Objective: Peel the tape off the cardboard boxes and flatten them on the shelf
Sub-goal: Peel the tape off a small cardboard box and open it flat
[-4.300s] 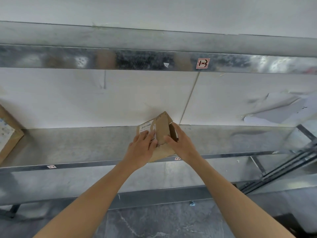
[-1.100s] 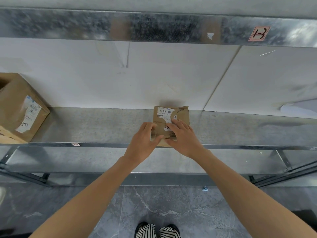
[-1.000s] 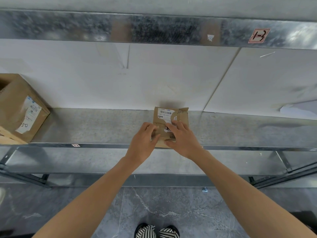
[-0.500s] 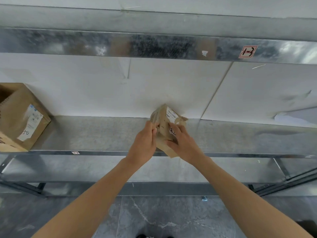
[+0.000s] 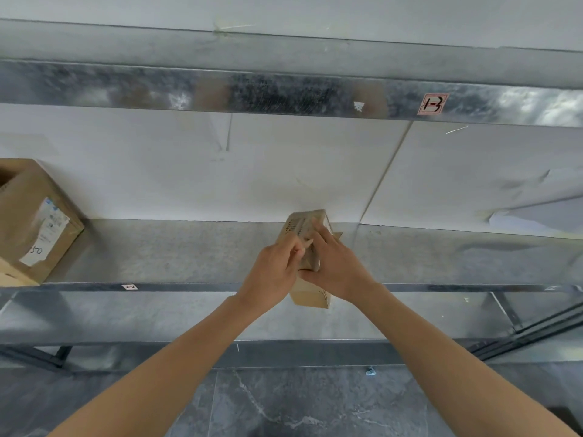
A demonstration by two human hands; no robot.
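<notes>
Small box: here it is, a small cardboard box (image 5: 310,297), tilted on end over the front edge of the metal shelf (image 5: 173,250), its lower corner hanging out past the lip.
Box label: a printed white label (image 5: 296,228) on the upper face, tipped away toward the wall.
Contact with shelf: hidden behind the hands, so I cannot tell.
Left hand: the left hand (image 5: 273,274) is curled in on the box's left side, fingertips pinching at the middle of the face (tape or flap, too small to tell).
Right hand: the right hand (image 5: 338,269) clasps the box from the right, fingers reaching up across the label, thumb tucked in below.
Both hands: close together, knuckles almost meeting.
Big box: a larger cardboard box (image 5: 34,222) sits well to the left on the same shelf, with a white label of its own.
Above: an upper shelf beam (image 5: 284,93) with a red-edged tag (image 5: 434,104).
Behind: a white wall panel (image 5: 252,171).
Below: grey marbled floor (image 5: 299,405).
</notes>
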